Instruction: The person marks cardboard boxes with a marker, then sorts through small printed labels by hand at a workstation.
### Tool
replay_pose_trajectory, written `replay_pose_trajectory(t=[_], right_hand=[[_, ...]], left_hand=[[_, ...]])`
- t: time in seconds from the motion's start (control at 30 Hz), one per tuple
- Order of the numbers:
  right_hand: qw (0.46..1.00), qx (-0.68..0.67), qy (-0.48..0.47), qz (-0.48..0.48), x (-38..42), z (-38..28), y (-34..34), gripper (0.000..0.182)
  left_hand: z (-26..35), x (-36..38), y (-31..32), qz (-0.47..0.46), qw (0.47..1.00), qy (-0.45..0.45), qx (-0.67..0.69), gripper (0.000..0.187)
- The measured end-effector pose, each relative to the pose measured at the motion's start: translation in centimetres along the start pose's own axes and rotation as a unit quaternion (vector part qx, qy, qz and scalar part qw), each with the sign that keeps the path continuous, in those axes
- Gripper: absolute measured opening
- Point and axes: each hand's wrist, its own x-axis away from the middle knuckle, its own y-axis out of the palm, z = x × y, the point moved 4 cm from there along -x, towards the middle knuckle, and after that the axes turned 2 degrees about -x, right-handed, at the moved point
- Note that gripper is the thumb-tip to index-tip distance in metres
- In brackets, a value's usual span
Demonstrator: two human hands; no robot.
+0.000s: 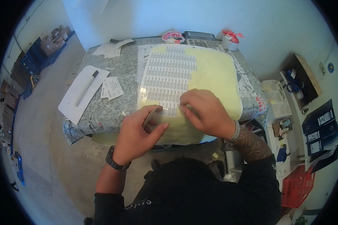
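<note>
A large yellow backing sheet (214, 75) lies over the front of the table, with rows of small printed labels (169, 71) on its left part. My left hand (139, 135), with a black watch on the wrist, holds a small card (150, 115) on edge between thumb and fingers, above the sheet's lower left. To the right, my right hand (204, 112) is over the lower label rows, thumb and index finger close together near the labels' edge. Whatever is between those fingertips is too small to make out.
White papers (73, 101) with a marker (87, 88) and small printed cards (111, 88) lie left on the table (127, 75). At the back are a calculator (201, 36) and tape rolls (230, 42). Right: shelf (300, 80), binders (321, 125), red basket (297, 185).
</note>
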Motion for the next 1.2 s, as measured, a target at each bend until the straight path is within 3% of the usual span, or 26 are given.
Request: replay_pose_trajectory(t=[0.17, 0.23, 0.27, 0.33, 0.47, 0.6, 0.67, 0.7, 0.77, 0.9, 0.97, 1.03, 1.1, 1.2], right_hand=[[0.985, -0.11, 0.073, 0.108, -0.5, 0.8, -1.2, 0.008], [0.981, -0.028, 0.032, 0.192, -0.7, -0.6, -1.9, 0.012], [0.98, -0.028, 0.033, 0.194, -0.7, -0.9, -1.8, 0.012], [0.96, 0.118, -0.103, 0.233, -0.6, -2.8, -1.7, 0.017], [0.96, 0.139, -0.164, 0.178, -0.2, -4.6, -0.6, 0.026], [0.968, 0.117, -0.154, 0.16, -0.6, -5.2, -1.1, 0.026], [0.983, -0.017, -0.094, 0.16, -1.0, -4.5, -2.2, 0.024], [0.983, -0.017, -0.094, 0.159, -1.4, -4.5, -2.8, 0.024], [0.977, -0.203, 0.049, 0.045, -2.6, -2.9, -3.0, 0.023], [0.964, -0.242, 0.068, -0.081, -3.2, -2.0, -3.6, 0.011], [0.968, -0.238, 0.054, -0.063, -3.3, -2.1, -3.8, 0.01], [0.97, -0.234, 0.039, -0.045, -3.6, -2.4, -4.0, 0.008], [0.963, -0.254, 0.088, 0.037, -3.6, -2.5, -4.6, 0.005], [0.952, -0.296, 0.077, 0.002, -3.5, -4.0, -4.1, 0.005]], left_hand=[[0.1, 0.2, -0.2, -0.007, 1.0, -0.001, 0.013, 0.037], [-0.5, 0.5, -0.1, 0.008, 0.942, -0.108, 0.317, 0.043], [-0.3, 0.7, -0.1, 0.006, 0.943, -0.107, 0.315, 0.043], [0.4, 1.1, 0.6, -0.036, 0.837, -0.112, 0.534, 0.054], [1.1, 1.7, 0.8, -0.013, 0.826, -0.127, 0.549, 0.064], [0.9, 1.7, 0.0, -0.036, 0.857, -0.07, 0.51, 0.062], [0.8, 1.8, -0.4, -0.032, 0.872, -0.057, 0.485, 0.063], [0.9, 1.8, -0.5, -0.045, 0.888, -0.051, 0.456, 0.063], [1.5, 2.0, -0.6, -0.059, 0.902, -0.046, 0.426, 0.064], [2.0, 1.7, -0.4, -0.087, 0.916, -0.057, 0.388, 0.062], [1.9, 1.7, -0.4, -0.091, 0.919, -0.06, 0.378, 0.06], [1.6, 1.5, -0.3, -0.083, 0.854, -0.074, 0.508, 0.054], [0.9, 1.2, -0.2, -0.076, 0.848, -0.087, 0.517, 0.053], [0.4, 1.2, 0.1, -0.043, 0.841, -0.127, 0.524, 0.051]])
